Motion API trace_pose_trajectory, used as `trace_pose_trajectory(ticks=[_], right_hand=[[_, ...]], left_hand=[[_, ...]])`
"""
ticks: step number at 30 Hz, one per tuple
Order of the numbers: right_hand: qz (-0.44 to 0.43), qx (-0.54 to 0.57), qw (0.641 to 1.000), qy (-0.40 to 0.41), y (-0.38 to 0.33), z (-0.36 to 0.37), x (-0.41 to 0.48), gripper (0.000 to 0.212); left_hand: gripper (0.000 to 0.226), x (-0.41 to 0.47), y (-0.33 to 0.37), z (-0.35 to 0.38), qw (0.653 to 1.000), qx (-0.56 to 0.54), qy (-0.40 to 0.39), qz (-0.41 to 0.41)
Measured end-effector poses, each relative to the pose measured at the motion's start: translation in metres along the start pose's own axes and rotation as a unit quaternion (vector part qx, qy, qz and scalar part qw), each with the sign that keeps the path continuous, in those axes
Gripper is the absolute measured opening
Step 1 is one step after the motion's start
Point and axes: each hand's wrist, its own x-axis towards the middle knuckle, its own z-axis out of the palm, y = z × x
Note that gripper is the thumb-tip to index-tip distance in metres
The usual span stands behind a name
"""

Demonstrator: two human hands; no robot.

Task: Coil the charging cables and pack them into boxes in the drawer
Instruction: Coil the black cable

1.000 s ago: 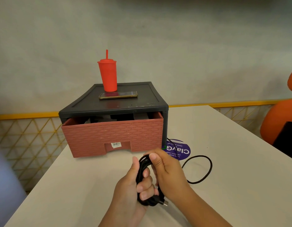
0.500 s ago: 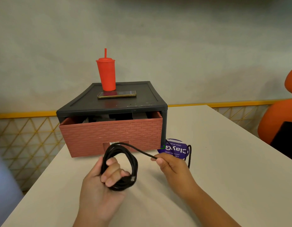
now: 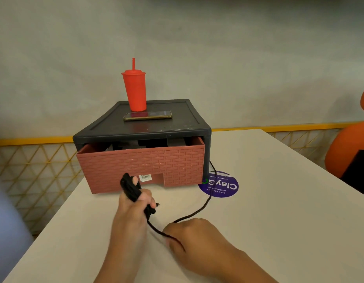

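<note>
Left hand (image 3: 132, 213) is gripping the coiled black charging cable (image 3: 130, 187) and right hand (image 3: 195, 240) is pinching its loose strand, which trails over a purple sticker (image 3: 224, 185) beside the slightly open pink drawer (image 3: 156, 162). A red tumbler (image 3: 135, 88) and a phone (image 3: 147, 115) sit on the cabinet (image 3: 181, 123). White table (image 3: 279, 211), orange chair (image 3: 346, 148) on the right.

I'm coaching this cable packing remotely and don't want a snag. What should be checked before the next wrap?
1. Left hand grips the coil: ok.
2. Right hand holds the loose run: ok.
3. Cable fully coiled: not ok; the run trails across the purple sticker.
4. Far end free: cannot tell; it goes out of sight beside the drawer unit.
5. Drawer open: ok, partly pulled out.
6. Room in the boxes: cannot tell.
</note>
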Motion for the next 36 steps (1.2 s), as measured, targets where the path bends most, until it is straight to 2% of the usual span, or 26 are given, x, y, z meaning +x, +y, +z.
trace_pose_trajectory(ticks=[2, 4, 6, 8, 11, 13, 15, 16, 18, 20, 22, 23, 25, 27, 30, 33, 36], right_hand=[[-0.019, -0.02, 0.999, 0.021, -0.002, -0.006, 0.0, 0.05], [-0.026, -0.048, 0.998, 0.04, -0.002, -0.013, 0.001, 0.04], [-0.007, -0.062, 0.996, 0.064, 0.002, -0.016, 0.0, 0.022], [0.02, -0.035, 0.995, 0.087, 0.007, -0.02, 0.0, 0.017], [0.099, 0.059, 0.988, 0.104, 0.012, -0.029, 0.0, 0.023], [0.118, 0.086, 0.983, 0.107, 0.015, -0.035, -0.001, 0.015], [0.117, 0.109, 0.982, 0.104, 0.015, -0.039, -0.001, 0.012], [0.116, 0.12, 0.981, 0.103, 0.015, -0.04, -0.001, 0.018], [0.133, 0.154, 0.974, 0.103, 0.018, -0.044, -0.002, 0.016], [0.159, 0.221, 0.954, 0.128, 0.023, -0.05, -0.005, 0.019], [0.192, 0.282, 0.928, 0.151, 0.029, -0.058, -0.007, 0.022], [0.207, 0.297, 0.918, 0.163, 0.032, -0.06, -0.008, 0.022], [0.219, 0.314, 0.905, 0.188, 0.034, -0.062, -0.009, 0.024], [0.221, 0.31, 0.903, 0.198, 0.034, -0.062, -0.009, 0.021], [0.212, 0.257, 0.918, 0.213, 0.034, -0.059, -0.008, 0.02], [0.202, 0.145, 0.94, 0.234, 0.038, -0.052, -0.007, 0.044], [0.187, 0.115, 0.942, 0.254, 0.041, -0.048, -0.008, 0.054]], left_hand=[[0.037, -0.007, -0.005, 0.011, 0.982, 0.185, -0.01, 0.038], [0.039, -0.01, -0.015, 0.011, 0.954, 0.293, -0.048, 0.041], [0.051, -0.012, -0.021, 0.01, 0.933, 0.347, -0.087, 0.03], [0.058, -0.015, -0.021, 0.012, 0.922, 0.366, -0.127, 0.005], [0.046, -0.018, -0.013, 0.015, 0.929, 0.338, -0.152, -0.009], [0.038, -0.021, -0.004, 0.019, 0.925, 0.334, -0.179, -0.003], [0.057, -0.021, -0.003, 0.019, 0.921, 0.337, -0.197, 0.001], [0.062, -0.02, -0.002, 0.019, 0.924, 0.331, -0.193, -0.001], [0.059, -0.02, 0.001, 0.019, 0.933, 0.314, -0.174, -0.006], [0.053, -0.02, 0.003, 0.019, 0.938, 0.302, -0.168, -0.017], [0.038, -0.022, 0.004, 0.022, 0.94, 0.294, -0.17, -0.039], [0.03, -0.022, 0.004, 0.024, 0.941, 0.285, -0.173, -0.058], [0.029, -0.024, 0.006, 0.026, 0.942, 0.26, -0.184, -0.105], [0.038, -0.025, 0.008, 0.026, 0.943, 0.221, -0.204, -0.141], [0.033, -0.026, 0.011, 0.024, 0.937, 0.179, -0.235, -0.184], [0.022, -0.03, 0.013, 0.027, 0.94, 0.13, -0.241, -0.203], [0.03, -0.031, 0.015, 0.031, 0.957, 0.072, -0.191, -0.209]])
